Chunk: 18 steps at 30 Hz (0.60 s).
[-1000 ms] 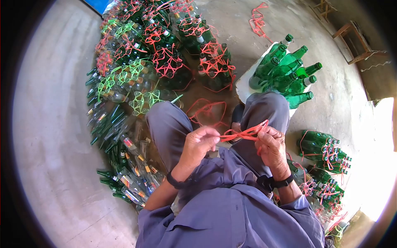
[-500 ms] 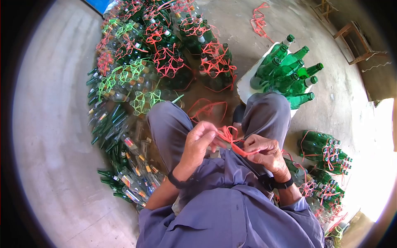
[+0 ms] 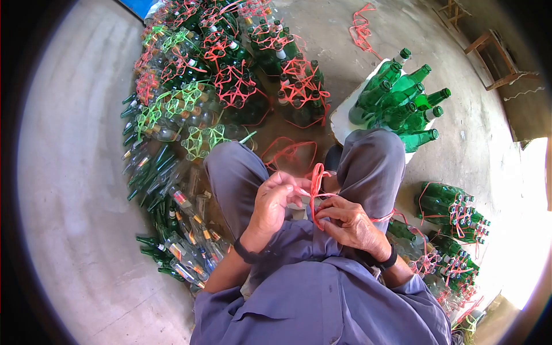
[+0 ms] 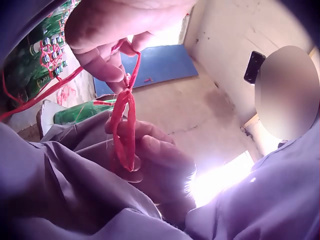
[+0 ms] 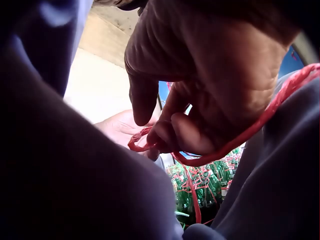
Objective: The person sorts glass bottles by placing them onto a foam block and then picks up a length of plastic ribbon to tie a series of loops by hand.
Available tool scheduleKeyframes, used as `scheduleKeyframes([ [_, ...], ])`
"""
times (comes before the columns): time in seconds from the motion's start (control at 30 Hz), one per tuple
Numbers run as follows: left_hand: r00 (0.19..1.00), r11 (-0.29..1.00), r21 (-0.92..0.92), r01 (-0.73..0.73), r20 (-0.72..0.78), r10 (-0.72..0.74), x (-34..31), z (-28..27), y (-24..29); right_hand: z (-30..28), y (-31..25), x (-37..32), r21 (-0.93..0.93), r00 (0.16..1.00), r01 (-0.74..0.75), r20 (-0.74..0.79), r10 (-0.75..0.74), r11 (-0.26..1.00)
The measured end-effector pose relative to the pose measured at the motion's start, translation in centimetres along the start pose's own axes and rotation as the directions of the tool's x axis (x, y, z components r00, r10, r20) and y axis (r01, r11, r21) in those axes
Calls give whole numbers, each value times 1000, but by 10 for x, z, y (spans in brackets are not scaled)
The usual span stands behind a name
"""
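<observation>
Over the lap, a looped red strand (image 3: 316, 179) runs between the two hands, its loop standing upright in the head view. The left hand (image 3: 273, 202) pinches it between thumb and fingers. The right hand (image 3: 352, 223) pinches the lower part with its fingertips, and a tail trails past it over the thigh. In the left wrist view the red loop (image 4: 124, 135) hangs from the knot at the left hand (image 4: 112, 30), with the right hand (image 4: 160, 155) behind it. In the right wrist view the right hand (image 5: 200, 85) has red strand (image 5: 250, 129) running under its fingers.
Several green bottles (image 3: 397, 103) stand on a white-edged support beyond the right knee. Bundled bottles (image 3: 233, 83) in red and green strands fill the left and far side. Loose red strands lie on the floor (image 3: 287, 154) between the feet and at the back (image 3: 361, 29). More bundles (image 3: 445, 201) lie at right.
The right hand has moved down and left, turning inward. The strand between the hands has gone from stretched sideways to an upright loop, with a tail now over the right thigh.
</observation>
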<state>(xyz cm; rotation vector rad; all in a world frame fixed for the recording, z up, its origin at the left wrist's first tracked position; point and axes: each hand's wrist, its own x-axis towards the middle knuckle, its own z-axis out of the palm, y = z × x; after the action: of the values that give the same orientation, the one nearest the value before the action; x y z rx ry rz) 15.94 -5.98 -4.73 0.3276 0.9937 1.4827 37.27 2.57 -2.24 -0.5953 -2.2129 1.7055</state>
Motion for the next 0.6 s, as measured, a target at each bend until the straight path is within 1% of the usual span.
scheduleKeyframes([
  [0.07, 1000, 1000, 0, 14, 3, -14, 1, -3, -2, 5, 7, -2, -25, 998, 31, -59, -33, 999],
  [0.1, 1000, 1000, -1, 14, 2, -14, 1, -4, -1, 7, 6, -2, -25, 998, 31, -57, -33, 999],
  [0.17, 1000, 999, -28, 21, 1, -21, 1, -4, 2, 12, 5, 0, 8, 969, 75, -237, -71, 997],
  [0.2, 1000, 999, -28, 19, -1, -19, 2, -5, 2, 12, 2, 0, 9, 969, 77, -235, -72, 997],
  [0.27, 1000, 999, -41, 26, 0, -26, 1, -8, 1, 12, -4, 0, 89, 964, -6, -265, 29, 996],
  [0.4, 999, 999, -4, 33, 4, -33, 1, -7, 0, 12, 1, 0, 30, 948, -50, -314, 57, 998],
  [0.47, 999, 999, -4, 37, 20, -37, 1, -6, 0, 10, -4, 0, 20, 918, -169, -359, 165, 985],
  [0.5, 999, 999, -4, 37, 19, -37, 1, -6, 0, 11, -4, 0, 20, 918, -169, -359, 165, 985],
  [0.57, 999, 998, -46, 39, 26, -37, 2, -7, -1, 13, -3, 2, -183, 867, -87, -497, -16, 979],
  [0.6, 999, 998, -46, 39, 27, -38, 1, -6, -1, 14, -7, 3, -183, 867, -88, -498, -15, 979],
])
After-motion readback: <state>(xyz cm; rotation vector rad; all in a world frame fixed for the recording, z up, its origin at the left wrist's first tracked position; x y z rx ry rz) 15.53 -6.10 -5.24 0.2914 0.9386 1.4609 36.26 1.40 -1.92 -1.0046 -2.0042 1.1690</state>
